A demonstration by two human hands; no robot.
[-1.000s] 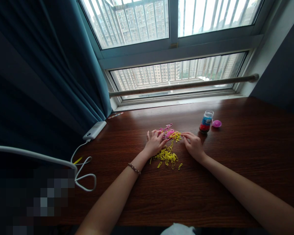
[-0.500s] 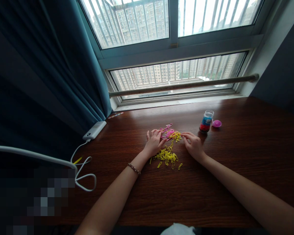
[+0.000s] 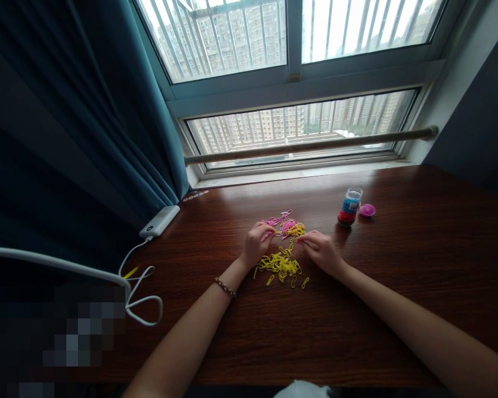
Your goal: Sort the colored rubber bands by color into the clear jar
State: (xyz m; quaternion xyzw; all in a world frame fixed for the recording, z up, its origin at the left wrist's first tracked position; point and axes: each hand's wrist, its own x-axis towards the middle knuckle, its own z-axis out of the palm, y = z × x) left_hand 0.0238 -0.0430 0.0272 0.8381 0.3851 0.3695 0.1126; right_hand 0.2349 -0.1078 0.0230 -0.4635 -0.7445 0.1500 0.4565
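Small looped plastic clips, pin-like in outline, lie in heaps on the table: a pink heap (image 3: 289, 225), an orange-yellow heap (image 3: 299, 229) against its right side, and a yellow heap (image 3: 280, 265) nearer to me. My left hand (image 3: 257, 243) is at the left edge of the pink heap, thumb and fingers pinched together with a yellowish clip (image 3: 278, 232) at their tips. On the other side, my right hand (image 3: 321, 251) has its fingers pressed together beside the orange-yellow heap. What its fingertips hold, if anything, is too small to make out.
An open clear jar (image 3: 349, 207) with a blue and red label stands on the brown table (image 3: 398, 265), a pink lid (image 3: 367, 210) beside it. A white power strip (image 3: 160, 221) and cable (image 3: 151, 301) lie left, near a blue curtain (image 3: 149, 138). A window is behind.
My left hand has drawn its spread fingers into a pinch, with a yellowish clip at the tips. My right hand has shifted left and slightly nearer, toward the left hand.
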